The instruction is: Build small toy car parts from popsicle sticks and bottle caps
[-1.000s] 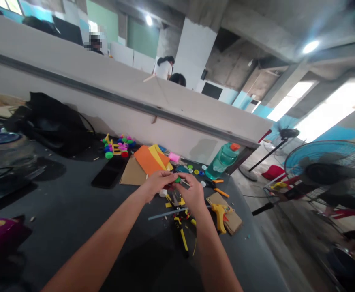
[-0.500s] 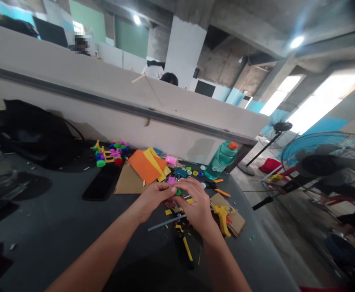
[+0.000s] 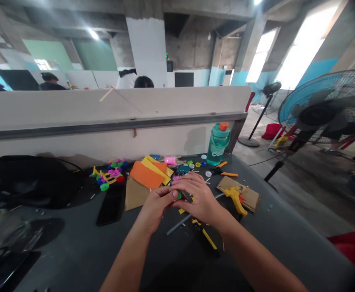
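Note:
Both hands meet over the middle of the table around a small green cap [image 3: 179,195]. My left hand [image 3: 159,202] is closed, pinching the cap's left side between thumb and fingers. My right hand [image 3: 197,196] curls over it from the right, its fingers closed about the same piece and hiding much of it. Just beyond the fingertips shows a pink piece [image 3: 176,178]; whether it joins the cap I cannot tell. Under the hands lie a grey stick [image 3: 178,225] and a yellow-and-black cutter [image 3: 206,235].
A yellow glue gun [image 3: 236,199] rests on cardboard [image 3: 253,198] at right. Behind stand a green bottle [image 3: 218,146] and orange-handled pliers [image 3: 227,174]. Orange paper [image 3: 145,174], a black phone [image 3: 110,207] and colourful small models [image 3: 107,176] lie left. A fan [image 3: 320,109] stands beside the table.
The view has levelled and tilted upward, so the table things appear shifted. My hands stay together on the green cap, with only slight finger movement.

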The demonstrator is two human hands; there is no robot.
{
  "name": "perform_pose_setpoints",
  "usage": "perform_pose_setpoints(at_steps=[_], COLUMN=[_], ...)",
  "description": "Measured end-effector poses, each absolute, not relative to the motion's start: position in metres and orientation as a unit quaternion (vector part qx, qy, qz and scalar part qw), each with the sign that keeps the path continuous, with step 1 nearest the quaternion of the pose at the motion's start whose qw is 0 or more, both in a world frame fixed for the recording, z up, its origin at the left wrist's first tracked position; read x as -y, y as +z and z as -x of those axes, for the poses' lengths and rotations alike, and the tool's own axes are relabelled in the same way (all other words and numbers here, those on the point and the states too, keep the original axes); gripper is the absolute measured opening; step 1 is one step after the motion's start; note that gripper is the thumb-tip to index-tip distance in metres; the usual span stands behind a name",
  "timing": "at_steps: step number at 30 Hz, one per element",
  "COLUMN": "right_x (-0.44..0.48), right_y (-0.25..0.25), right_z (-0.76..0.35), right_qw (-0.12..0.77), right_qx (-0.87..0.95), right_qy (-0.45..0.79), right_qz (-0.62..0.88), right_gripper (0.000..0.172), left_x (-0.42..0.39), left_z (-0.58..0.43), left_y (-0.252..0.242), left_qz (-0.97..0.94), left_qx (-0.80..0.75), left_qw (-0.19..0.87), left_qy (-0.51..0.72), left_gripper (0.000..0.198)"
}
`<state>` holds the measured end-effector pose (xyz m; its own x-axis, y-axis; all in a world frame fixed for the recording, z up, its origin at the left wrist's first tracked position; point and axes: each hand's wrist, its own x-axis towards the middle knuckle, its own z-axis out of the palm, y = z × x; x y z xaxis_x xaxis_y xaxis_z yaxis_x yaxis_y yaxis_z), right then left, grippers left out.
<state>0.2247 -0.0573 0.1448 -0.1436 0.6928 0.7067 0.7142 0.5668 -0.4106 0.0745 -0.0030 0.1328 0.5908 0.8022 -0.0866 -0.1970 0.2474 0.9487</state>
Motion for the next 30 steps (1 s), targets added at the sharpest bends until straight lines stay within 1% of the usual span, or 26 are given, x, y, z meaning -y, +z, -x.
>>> perform_pose_setpoints(at_steps=[6, 11, 16, 18, 22, 27, 30], right_x=[0.0565, 0.0567, 0.0559, 0.0555, 0.0553, 0.0551, 0.0544], right_y=[0.1427, 0.1404, 0.1386, 0.1389, 0.1403, 0.1393, 0.1384], right_z=[-0.2261, -0.2279, -0.23, -0.2305, -0.2306, -0.2307, -0.231], right_qw=[0.464, 0.454, 0.447, 0.446, 0.449, 0.452, 0.437], right_qx=[0.755, 0.759, 0.751, 0.75, 0.757, 0.754, 0.76], right_qy=[-0.012, 0.028, 0.029, 0.023, 0.03, 0.01, -0.001], right_qz=[0.464, 0.466, 0.485, 0.488, 0.473, 0.476, 0.481], right_gripper=[0.025, 0.03, 0.022, 0.023, 0.03, 0.022, 0.025], left_x=[0.0028, 0.0032, 0.0027, 0.0021, 0.0004, 0.0004, 0.0015], left_z=[-0.0759, -0.0767, -0.0763, -0.0759, -0.0748, -0.0744, -0.0744], left_y=[0.1312, 0.13, 0.1304, 0.1302, 0.1293, 0.1311, 0.1336], left_qz=[-0.512, -0.481, -0.474, -0.476, -0.482, -0.478, -0.478], left_qx=[-0.304, -0.309, -0.296, -0.289, -0.296, -0.298, -0.309], left_qw=[0.731, 0.751, 0.766, 0.769, 0.762, 0.763, 0.757], left_qy=[0.334, 0.331, 0.318, 0.313, 0.316, 0.317, 0.32], left_gripper=[0.03, 0.032, 0.033, 0.032, 0.026, 0.031, 0.028])
